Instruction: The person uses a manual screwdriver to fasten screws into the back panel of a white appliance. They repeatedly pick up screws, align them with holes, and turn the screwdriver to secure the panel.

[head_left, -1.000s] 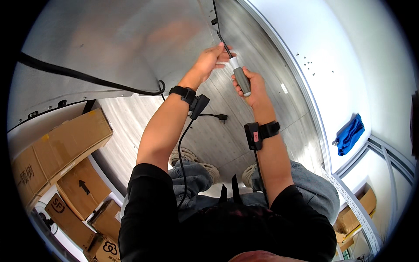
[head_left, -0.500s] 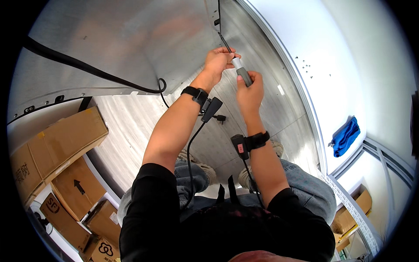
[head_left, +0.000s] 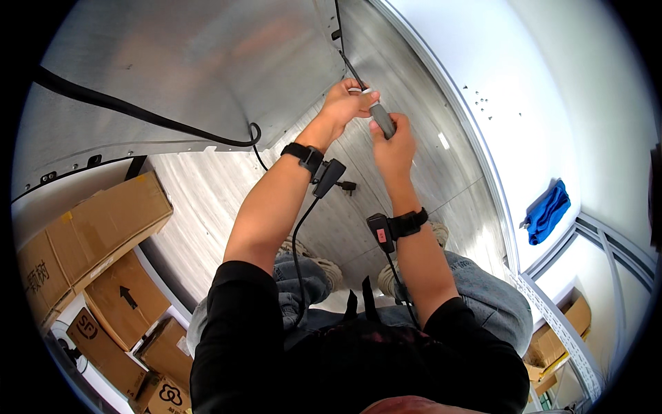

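Observation:
A screwdriver (head_left: 382, 120) with a grey handle slants up and left, its thin dark shaft reaching the edge of a large metal cabinet panel (head_left: 207, 76). My left hand (head_left: 343, 107) is closed around the front of the tool, thumb and fingers at the pale collar where shaft meets handle. Around the rear of the handle, the fingers of my right hand (head_left: 396, 150) are wrapped. What the tip touches is too small to make out. Above the tip, a thin black cable (head_left: 338, 15) with a small dark fitting runs down along the panel edge.
A thick black cable (head_left: 152, 119) curls across the panel. On the floor lies a black plug (head_left: 347, 186). Cardboard boxes (head_left: 103, 221) are stacked at left. At right, a white surface (head_left: 496, 159) holds several small screws (head_left: 480, 103) and a blue cloth (head_left: 549, 212).
My left hand has slid a little down the tool, and its thumb now covers more of the pale collar. My right hand stays on the handle, shifted slightly left.

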A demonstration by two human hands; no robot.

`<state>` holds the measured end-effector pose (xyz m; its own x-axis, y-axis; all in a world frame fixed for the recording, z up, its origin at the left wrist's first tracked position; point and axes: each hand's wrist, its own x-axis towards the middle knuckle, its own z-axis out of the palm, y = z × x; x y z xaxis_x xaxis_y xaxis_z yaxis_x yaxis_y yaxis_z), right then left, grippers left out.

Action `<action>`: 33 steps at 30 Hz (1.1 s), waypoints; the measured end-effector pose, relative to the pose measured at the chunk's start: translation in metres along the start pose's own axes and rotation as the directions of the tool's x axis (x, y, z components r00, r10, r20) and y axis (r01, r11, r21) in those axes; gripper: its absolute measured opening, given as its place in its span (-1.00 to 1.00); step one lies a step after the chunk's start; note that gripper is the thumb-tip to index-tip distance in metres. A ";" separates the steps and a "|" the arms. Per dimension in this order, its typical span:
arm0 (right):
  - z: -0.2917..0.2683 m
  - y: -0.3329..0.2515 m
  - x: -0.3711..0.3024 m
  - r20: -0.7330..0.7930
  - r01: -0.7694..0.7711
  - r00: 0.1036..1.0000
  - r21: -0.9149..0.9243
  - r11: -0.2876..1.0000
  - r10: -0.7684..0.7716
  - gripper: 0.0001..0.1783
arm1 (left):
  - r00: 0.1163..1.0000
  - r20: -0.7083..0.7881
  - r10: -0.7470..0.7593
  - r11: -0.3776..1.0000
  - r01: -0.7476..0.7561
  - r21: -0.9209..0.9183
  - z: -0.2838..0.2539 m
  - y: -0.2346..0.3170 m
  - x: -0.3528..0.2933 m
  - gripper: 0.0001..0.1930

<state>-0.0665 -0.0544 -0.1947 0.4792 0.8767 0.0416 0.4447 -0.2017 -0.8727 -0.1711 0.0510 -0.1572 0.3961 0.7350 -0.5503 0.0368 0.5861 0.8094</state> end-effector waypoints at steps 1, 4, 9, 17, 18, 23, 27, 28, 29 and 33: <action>0.003 0.004 0.000 0.071 -0.134 0.989 0.089 0.987 0.128 -0.64 | 1.000 -0.013 -0.007 0.999 0.007 0.042 0.000 0.003 -0.002 -0.73; -0.037 -0.002 0.027 0.834 -0.882 0.459 0.469 0.043 0.306 -0.64 | 0.994 0.108 0.034 0.980 -0.011 -0.200 -0.010 0.000 -0.009 -0.75; -0.035 -0.021 0.029 0.521 -0.688 0.718 0.432 0.583 0.461 -0.61 | 0.993 0.098 0.067 0.965 -0.039 -0.259 -0.005 -0.002 -0.005 -0.73; -0.030 -0.019 0.021 0.555 -0.699 0.708 0.466 0.542 0.437 -0.60 | 0.999 -0.037 -0.024 1.000 0.023 -0.011 -0.002 0.005 -0.012 -0.71; -0.041 -0.008 0.032 0.743 -0.818 0.573 0.493 0.296 0.348 -0.60 | 1.000 0.016 0.013 0.992 -0.011 -0.122 -0.002 0.005 -0.013 -0.71; -0.046 -0.017 0.032 0.580 -0.668 0.719 0.426 0.609 0.383 -0.62 | 0.986 0.110 0.123 0.957 -0.088 -0.276 -0.003 -0.005 -0.005 -0.70; -0.013 -0.015 0.009 -0.038 0.080 0.996 -0.096 0.992 -0.084 -0.66 | 0.993 0.047 0.104 0.966 -0.089 -0.244 0.000 -0.006 -0.004 -0.73; -0.010 -0.019 0.008 -0.095 0.134 0.985 -0.104 0.985 -0.144 -0.66 | 0.996 0.024 0.090 0.967 -0.082 -0.242 -0.002 -0.007 -0.005 -0.73; -0.014 -0.021 0.011 0.057 -0.160 0.987 0.149 0.976 0.153 -0.66 | 0.997 0.001 0.077 0.968 -0.074 -0.240 -0.004 -0.008 -0.006 -0.74; -0.029 -0.031 0.020 0.548 -0.753 0.657 0.436 0.494 0.517 -0.71 | 0.998 -0.046 0.037 0.982 -0.045 -0.182 -0.015 -0.013 -0.006 -0.70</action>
<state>-0.0494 -0.0432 -0.1526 0.1298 0.7112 -0.6909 -0.4705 -0.5692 -0.6743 -0.1878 0.0439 -0.1679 0.3543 0.7711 -0.5290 -0.1485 0.6050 0.7823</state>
